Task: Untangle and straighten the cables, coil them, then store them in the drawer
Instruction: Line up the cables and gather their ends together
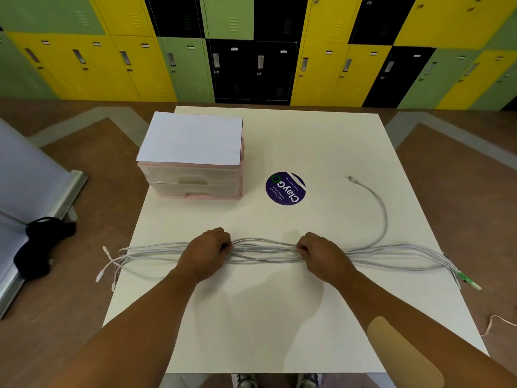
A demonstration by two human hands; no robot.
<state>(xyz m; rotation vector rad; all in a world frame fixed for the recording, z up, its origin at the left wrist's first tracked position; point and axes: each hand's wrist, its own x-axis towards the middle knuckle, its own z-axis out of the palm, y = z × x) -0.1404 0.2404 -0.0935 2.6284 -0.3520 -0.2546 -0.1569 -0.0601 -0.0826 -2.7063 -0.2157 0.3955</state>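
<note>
A bundle of several grey-white cables lies stretched left to right across the white table. My left hand grips the bundle left of its middle. My right hand grips it a little to the right, fingers curled round the strands. Loose plug ends hang over the table's left edge. Other ends with a green connector reach the right edge. One strand curves away toward the back right. A small pink-framed drawer unit, both drawers closed, stands at the back left.
A white sheet covers the drawer unit's top. A round purple sticker sits beside it. A dark cloth and a grey panel lie on the floor at left. A thin pale cord lies on the floor at right. Lockers line the back.
</note>
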